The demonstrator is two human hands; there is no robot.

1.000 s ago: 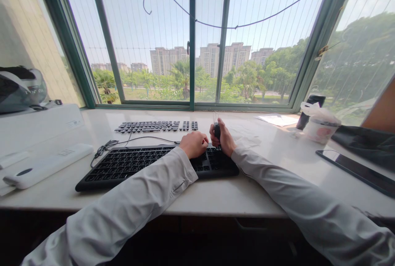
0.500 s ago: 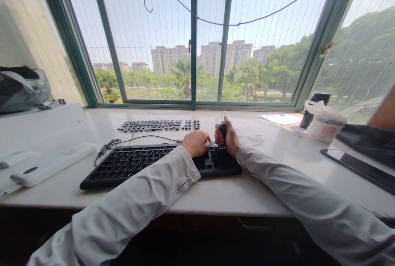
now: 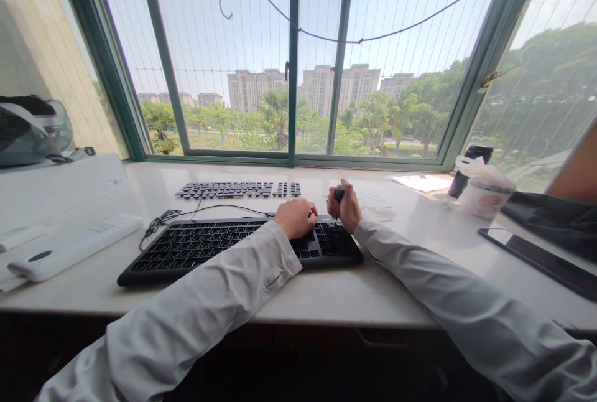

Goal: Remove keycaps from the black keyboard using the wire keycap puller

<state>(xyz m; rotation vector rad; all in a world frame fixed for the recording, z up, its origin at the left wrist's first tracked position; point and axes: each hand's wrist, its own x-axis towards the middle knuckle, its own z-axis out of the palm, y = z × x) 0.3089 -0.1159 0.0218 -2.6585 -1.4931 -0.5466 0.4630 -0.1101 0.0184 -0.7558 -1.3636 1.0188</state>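
A black keyboard [image 3: 186, 249] without its keycaps lies near the front of the white table. My left hand [image 3: 296, 218] is closed with curled fingers over the keyboard's far edge, its fingertips partly hidden. Above the keyboard's right end, my right hand [image 3: 347, 205] grips the black handle of a small brush [image 3: 340, 191]. Thin wire loops stick up from that handle, and the dark bristles point down toward the number pad area. Black keycaps [image 3: 226, 189] are laid out in rows behind the keyboard.
A coiled cable [image 3: 161, 220] trails left of the keyboard. A white device [image 3: 77, 246] and a clear-visored helmet [image 3: 35, 128] on a white box [image 3: 65, 187] are further left. At right are a phone [image 3: 536, 260], a bagged cup [image 3: 485, 193], a dark bottle [image 3: 459, 185] and papers [image 3: 422, 183].
My right hand has lifted slightly and tilted the brush, so its handle and wires look shorter. The left hand stays in place on the keyboard. The view shifts a little.
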